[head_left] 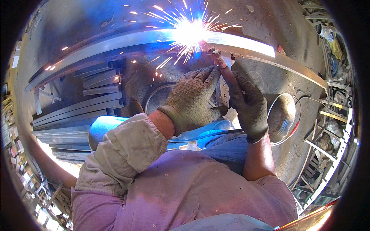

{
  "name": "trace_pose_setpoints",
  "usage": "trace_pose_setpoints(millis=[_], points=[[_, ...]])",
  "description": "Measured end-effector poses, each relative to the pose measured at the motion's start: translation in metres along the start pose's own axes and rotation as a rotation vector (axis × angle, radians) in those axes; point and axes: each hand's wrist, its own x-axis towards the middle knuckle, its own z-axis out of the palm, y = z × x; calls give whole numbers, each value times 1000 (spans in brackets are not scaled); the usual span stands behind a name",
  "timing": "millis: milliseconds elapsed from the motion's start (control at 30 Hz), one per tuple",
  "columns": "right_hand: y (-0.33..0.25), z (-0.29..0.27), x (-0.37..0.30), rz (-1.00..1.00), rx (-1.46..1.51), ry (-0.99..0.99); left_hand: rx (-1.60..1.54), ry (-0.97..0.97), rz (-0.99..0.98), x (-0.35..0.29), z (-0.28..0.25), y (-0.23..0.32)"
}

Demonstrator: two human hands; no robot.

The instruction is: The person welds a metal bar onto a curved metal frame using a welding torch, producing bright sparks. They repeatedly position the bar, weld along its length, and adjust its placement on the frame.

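My right hand [250, 106], in a worn grey-brown work glove, is wrapped round a welding torch [230, 79]. The torch points up and away, and its tip meets a long, straight-sided metal bar [127, 41]. White-blue glare and flying sparks at the contact hide the tip and that stretch of bar. My left hand [192, 101], gloved alike, lies palm down to the left of the torch. Its fingers stretch forward, with the fingertips close to the torch neck, and its thumb points right; whether they touch the torch is unclear. A dark cable [216, 134] passes under both wrists.
Several flat metal strips [83, 111] lie below the bar on the left. A round-rimmed pale container [284, 115] stands right of my right hand. Farther right are a ladder-like metal frame [329, 154] and scattered scrap. My jeans [227, 150] show below my hands.
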Motion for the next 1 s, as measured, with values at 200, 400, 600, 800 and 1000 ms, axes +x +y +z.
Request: trace_pose_setpoints(millis=[200,400,600,800,1000], points=[[6,0,2,-26,-109,29,-34,40,19,0,3,-3],[8,-1,-1,25,-72,23,3,36,32,0,5,-5],[0,-2,-3,59,-87,9,20,-33,-23,-2,0,1],[2,-2,-4,66,-20,9,46,33,67,-1,8,-5],[4,-3,-3,51,-74,12,3,-13,-3,0,5,-2]])
